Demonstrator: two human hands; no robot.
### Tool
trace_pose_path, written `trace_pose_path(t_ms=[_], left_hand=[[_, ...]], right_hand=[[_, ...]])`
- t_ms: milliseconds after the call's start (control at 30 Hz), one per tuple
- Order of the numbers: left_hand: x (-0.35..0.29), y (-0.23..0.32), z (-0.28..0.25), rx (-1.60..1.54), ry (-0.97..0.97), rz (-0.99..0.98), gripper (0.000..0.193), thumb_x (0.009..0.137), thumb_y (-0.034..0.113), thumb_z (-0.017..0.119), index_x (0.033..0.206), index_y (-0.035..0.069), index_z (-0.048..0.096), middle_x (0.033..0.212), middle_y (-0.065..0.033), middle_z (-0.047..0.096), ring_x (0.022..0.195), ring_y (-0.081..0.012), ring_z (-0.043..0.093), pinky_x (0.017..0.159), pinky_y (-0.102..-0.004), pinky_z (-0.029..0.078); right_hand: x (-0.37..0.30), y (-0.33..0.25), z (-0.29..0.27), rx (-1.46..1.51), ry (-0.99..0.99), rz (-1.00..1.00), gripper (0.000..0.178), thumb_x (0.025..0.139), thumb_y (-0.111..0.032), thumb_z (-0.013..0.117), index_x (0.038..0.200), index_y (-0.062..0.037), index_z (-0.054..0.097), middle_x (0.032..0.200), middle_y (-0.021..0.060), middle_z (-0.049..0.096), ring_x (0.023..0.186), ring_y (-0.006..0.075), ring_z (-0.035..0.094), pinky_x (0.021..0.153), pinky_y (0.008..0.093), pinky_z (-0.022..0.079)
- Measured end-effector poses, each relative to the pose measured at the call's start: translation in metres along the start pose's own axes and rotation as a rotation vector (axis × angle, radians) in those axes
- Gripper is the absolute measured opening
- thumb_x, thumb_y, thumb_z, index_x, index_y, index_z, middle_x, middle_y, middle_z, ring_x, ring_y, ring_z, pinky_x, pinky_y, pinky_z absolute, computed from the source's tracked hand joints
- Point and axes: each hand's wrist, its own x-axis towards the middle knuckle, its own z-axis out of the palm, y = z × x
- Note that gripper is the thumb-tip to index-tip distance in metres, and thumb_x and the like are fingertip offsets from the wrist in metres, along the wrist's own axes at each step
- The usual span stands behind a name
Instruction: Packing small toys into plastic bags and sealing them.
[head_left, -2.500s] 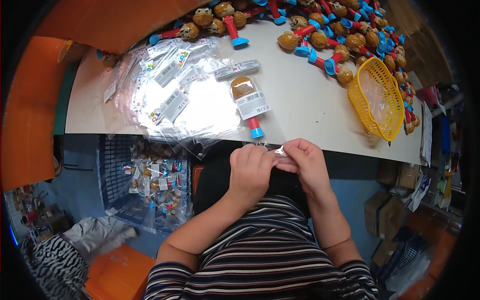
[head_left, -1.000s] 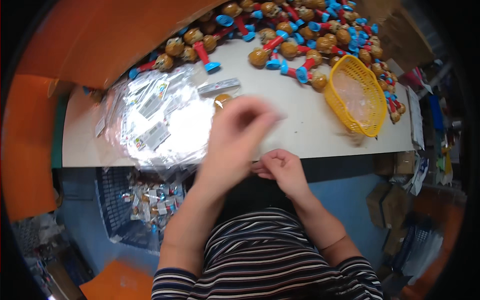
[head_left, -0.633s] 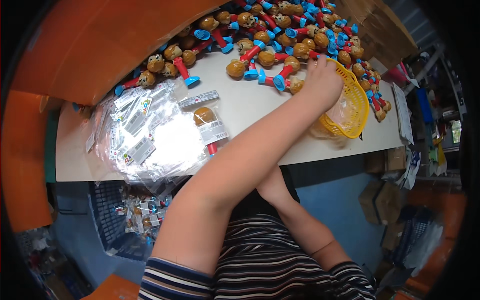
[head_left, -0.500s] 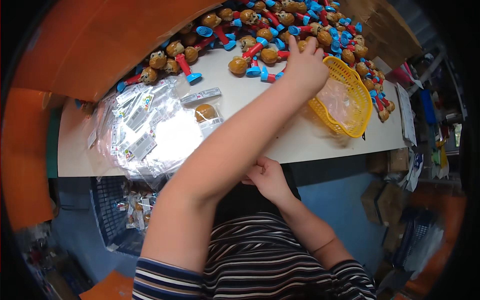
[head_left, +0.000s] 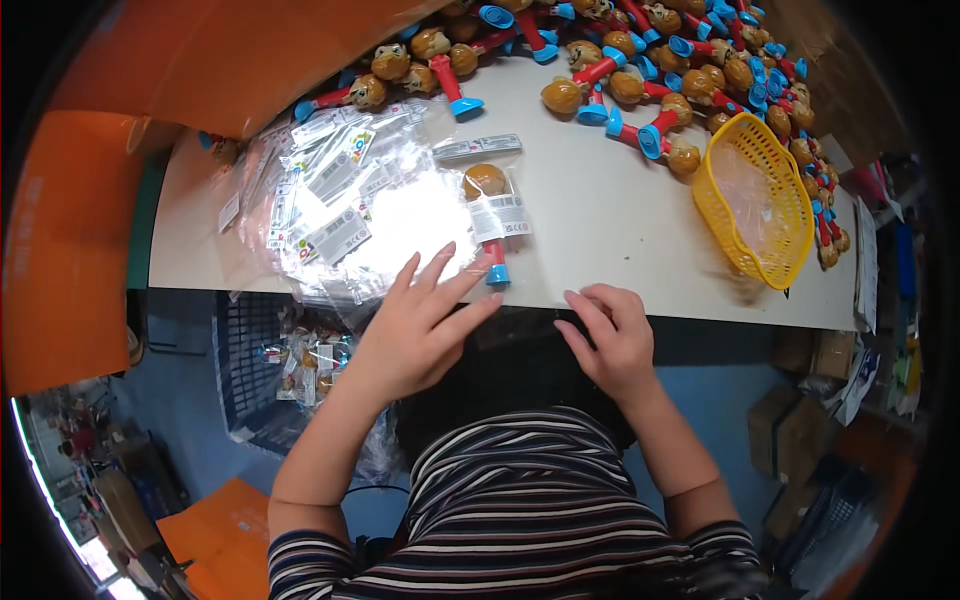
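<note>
My left hand [head_left: 425, 330] hovers at the table's front edge with its fingers spread, holding nothing. Its fingertips are beside a toy figure in a clear plastic bag [head_left: 484, 181], which has a brown round head, a red stem, a blue foot and a white printed label across it. To the right, my right hand [head_left: 615, 340] is at the same edge, thumb and forefinger apart. I see nothing between them. Left of the bagged figure lies a glossy heap of flat clear bags [head_left: 335, 180] with printed labels.
Loose brown, red and blue toy figures [head_left: 565, 97] are piled along the back. A yellow basket [head_left: 710, 190] with clear plastic inside stands at the right. Below the table's left side, a blue crate [head_left: 240, 380] holds bagged figures. An orange panel [head_left: 65, 250] borders the left.
My left hand has come back from the figure pile and basket to beside the bagged figure. My right hand has shifted right, its thumb and forefinger now apart. The view has shifted too.
</note>
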Motion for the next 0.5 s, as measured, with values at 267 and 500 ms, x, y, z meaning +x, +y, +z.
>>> trace_pose_path(t_ms=[267, 500], left_hand=[[-0.01, -0.01, 0.032, 0.078, 0.242, 0.183, 0.018, 0.079, 0.01, 0.068, 0.097, 0.007, 0.067, 0.119, -0.0079, 0.067, 0.117, -0.0287, 0.061, 0.099, -0.0464, 0.047], [-0.019, -0.003, 0.035, -0.218, 0.356, -0.071, 0.015, 0.074, 0.005, 0.076, 0.087, 0.005, 0.067, 0.094, -0.0098, 0.065, 0.088, -0.0281, 0.063, 0.08, -0.0397, 0.049]], right_hand=[[0.022, 0.013, 0.013, 0.097, -0.14, -0.311, 0.037, 0.072, -0.012, 0.079, 0.108, -0.0102, 0.07, 0.126, 0.0115, 0.061, 0.109, 0.031, 0.059, 0.09, 0.0422, 0.048], [0.024, 0.012, 0.006, 0.232, -0.224, -0.168, 0.021, 0.074, -0.011, 0.078, 0.093, -0.0077, 0.072, 0.123, 0.0111, 0.063, 0.103, 0.0312, 0.061, 0.089, 0.041, 0.049]])
